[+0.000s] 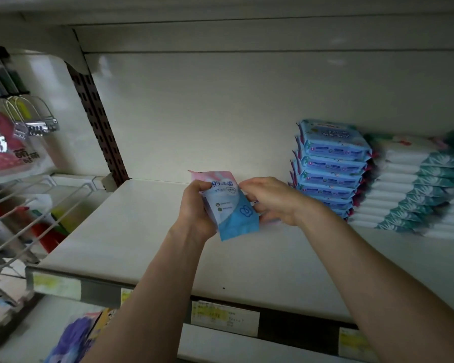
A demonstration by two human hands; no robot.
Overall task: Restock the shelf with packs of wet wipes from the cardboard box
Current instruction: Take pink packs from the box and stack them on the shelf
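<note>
Nearest: shelf (142, 244) front edge w/ price labels (224, 317) along it. Both forearms reach up over it. L hand (194, 208) grips the pack (228, 208) from its left side, fingers curled round the edge. R hand (270, 200) has fingers curled onto the pack's right edge, so both are clamped on it. Pack is pink/white up top and blue at bottom, held tilted over the shelf approx mid-depth, not lying flat on it. Bit of pink shows under r hand; can't tell what. Further back on rt, blue stack (330, 169) sits on shelf, w/ white stack (414, 189) right against its far side. Wire rack (24, 218) off to the left. Back panel (220, 113) behind all.
</note>
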